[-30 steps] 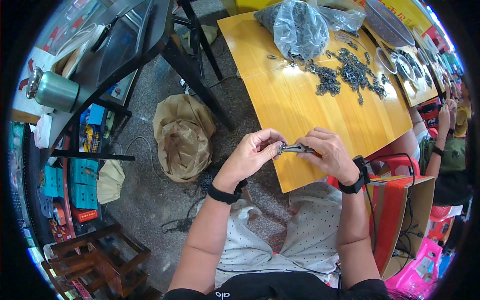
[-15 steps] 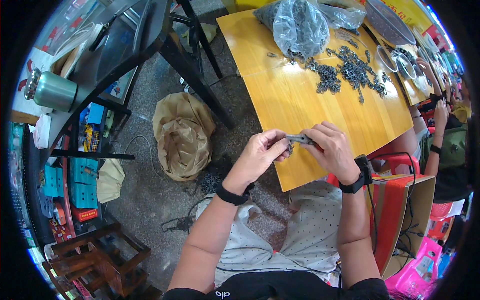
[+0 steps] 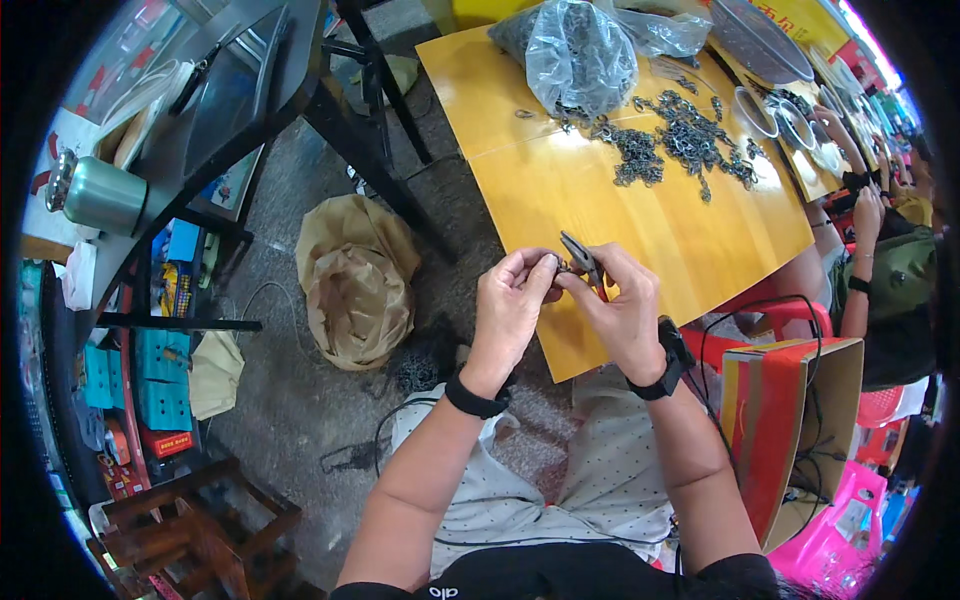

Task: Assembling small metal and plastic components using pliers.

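Note:
Over the near corner of the yellow wooden table (image 3: 560,210), my two hands meet. My left hand (image 3: 512,305) is closed, thumb and forefinger pinching a small dark metal piece (image 3: 563,267), probably a chain link or clasp; the fingers partly hide it. In my right hand (image 3: 625,315) is a pair of pliers (image 3: 582,257) with red on the handles, jaws pointing up and away from the piece. The right thumb reaches to the same small piece. Farther back lie two heaps of dark metal links and clasps, a smaller heap (image 3: 637,157) and a larger heap (image 3: 695,140).
A clear plastic bag (image 3: 585,65) full of metal parts stands at the table's far edge, near a grey basin (image 3: 762,42). Left on the floor is a brown sack (image 3: 355,290). A cardboard box (image 3: 775,430) with cables stands at my right; another person's arm (image 3: 862,250) shows beyond.
The pliers have swung from lying across the piece to pointing upward, off it. My right thumb has come to the piece beside my left fingertips. The whole view has shifted slightly.

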Demonstrator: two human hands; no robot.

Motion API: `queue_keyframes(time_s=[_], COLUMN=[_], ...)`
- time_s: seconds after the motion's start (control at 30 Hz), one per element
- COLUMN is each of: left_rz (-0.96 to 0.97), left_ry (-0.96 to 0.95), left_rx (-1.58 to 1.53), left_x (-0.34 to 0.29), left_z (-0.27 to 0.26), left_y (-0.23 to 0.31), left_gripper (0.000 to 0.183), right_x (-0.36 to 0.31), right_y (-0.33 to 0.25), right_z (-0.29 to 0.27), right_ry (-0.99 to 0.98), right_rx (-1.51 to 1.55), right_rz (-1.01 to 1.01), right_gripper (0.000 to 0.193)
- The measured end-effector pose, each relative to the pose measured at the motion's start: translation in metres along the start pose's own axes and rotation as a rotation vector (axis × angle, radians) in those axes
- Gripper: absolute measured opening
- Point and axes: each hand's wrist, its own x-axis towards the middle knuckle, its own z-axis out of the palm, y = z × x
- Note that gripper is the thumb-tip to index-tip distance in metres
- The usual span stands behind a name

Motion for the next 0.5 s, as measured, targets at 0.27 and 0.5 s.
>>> queue_keyframes(time_s=[0.27, 0.5], left_rz=[0.12, 0.122], left_ry=[-0.04, -0.039], left_rx=[0.118, 0.136], left_x=[-0.0006, -0.0016], left_z=[0.0019, 0.0026], left_y=[-0.0023, 0.0], left_gripper=[0.019, 0.018], right_x=[0.0004, 0.0036], right_y=[0.006, 0.0071], right_z=[-0.001, -0.0085], right_ry=[-0.064, -0.147], right_rx=[0.282, 0.386], right_rz=[0.238, 0.297], right_gripper=[0.016, 0.012])
